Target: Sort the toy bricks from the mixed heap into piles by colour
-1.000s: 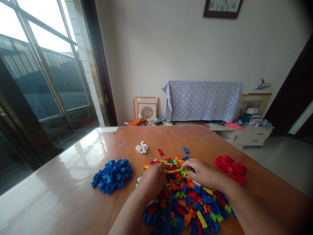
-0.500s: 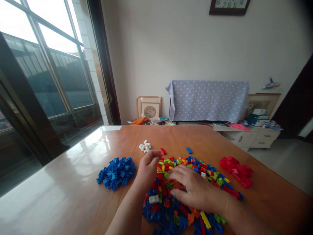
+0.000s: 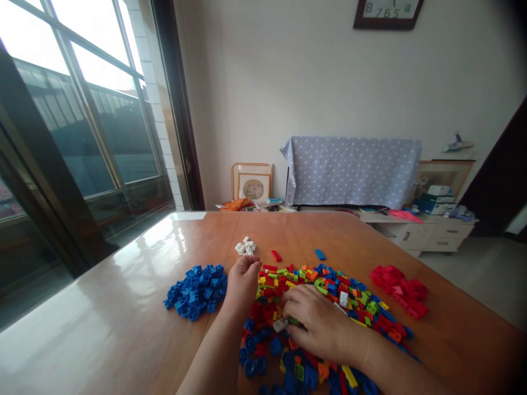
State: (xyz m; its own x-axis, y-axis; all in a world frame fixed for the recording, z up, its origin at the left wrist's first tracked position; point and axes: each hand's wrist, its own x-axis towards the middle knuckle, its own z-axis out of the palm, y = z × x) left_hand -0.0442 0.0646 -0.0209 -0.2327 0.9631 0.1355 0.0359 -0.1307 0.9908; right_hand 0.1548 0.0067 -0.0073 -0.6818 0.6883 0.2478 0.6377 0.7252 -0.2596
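Observation:
My left hand hovers beside the left edge of a mixed pile of coloured bricks, just in front of a small white brick heap. Its fingertips are pressed together, and anything between them is too small to make out. My right hand reaches into the middle of the mixed pile with curled fingers. A white brick lies at its fingertips, between thumb and fingers. Another white brick rests in the pile to the right of this hand.
A blue brick heap is on the wooden table at left, a red heap at right. Single red and blue bricks lie behind the pile. A low cabinet stands beyond.
My left hand has moved slightly left, its fingers closer together. My right hand has shifted within the pile and closed around the white brick, which has moved right and up; nearby bricks were disturbed.

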